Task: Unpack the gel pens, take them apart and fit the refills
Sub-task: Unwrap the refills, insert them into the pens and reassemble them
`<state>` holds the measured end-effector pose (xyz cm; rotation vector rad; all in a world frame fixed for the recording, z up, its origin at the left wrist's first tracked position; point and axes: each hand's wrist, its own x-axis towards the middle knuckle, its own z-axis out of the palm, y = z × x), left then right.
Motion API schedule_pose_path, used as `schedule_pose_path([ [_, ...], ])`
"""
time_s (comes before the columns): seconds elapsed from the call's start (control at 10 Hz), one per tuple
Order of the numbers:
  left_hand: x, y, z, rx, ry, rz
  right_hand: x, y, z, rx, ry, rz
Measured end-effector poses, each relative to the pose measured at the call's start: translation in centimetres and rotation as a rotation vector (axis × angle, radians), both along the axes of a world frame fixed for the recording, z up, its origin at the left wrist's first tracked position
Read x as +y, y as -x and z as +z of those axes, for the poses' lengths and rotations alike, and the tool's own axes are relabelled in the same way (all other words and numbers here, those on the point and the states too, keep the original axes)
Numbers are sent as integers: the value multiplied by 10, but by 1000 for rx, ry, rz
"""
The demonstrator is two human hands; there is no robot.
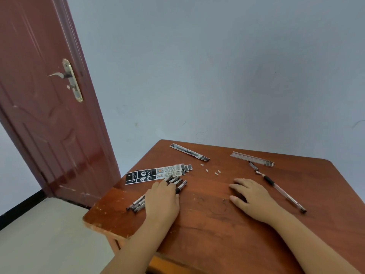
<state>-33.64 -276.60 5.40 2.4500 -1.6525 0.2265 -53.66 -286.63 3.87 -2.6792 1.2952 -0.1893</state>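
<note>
While lying flat and slack-fingered over the bundle of gel pens (156,191) at the near left, long axes running near-left to far-right, left hand (162,200) nearest; right hand (251,196) resting empty, fingers relaxed, refills (251,158) far right.

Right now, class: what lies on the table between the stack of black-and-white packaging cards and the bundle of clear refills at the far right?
In the head view, several small white caps lie scattered between the packaging cards and the refills, on bare table.
</note>
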Motion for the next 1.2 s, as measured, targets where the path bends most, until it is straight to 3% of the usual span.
schedule_pose_path([
  [0.6,-1,-6,-7,76,63,-10,0,1,2,23,-27,6],
  [0.8,3,-17,-6,84,74,-9,-2,-4,9,-68,-32,-56],
  [1.0,-9,-55,-5,157,-169,17,-22,-53,26,-164,0,-130],
  [1.2,-14,-58,-14,217,-252,-50,-69,-121,28,-120,59,-183],
])
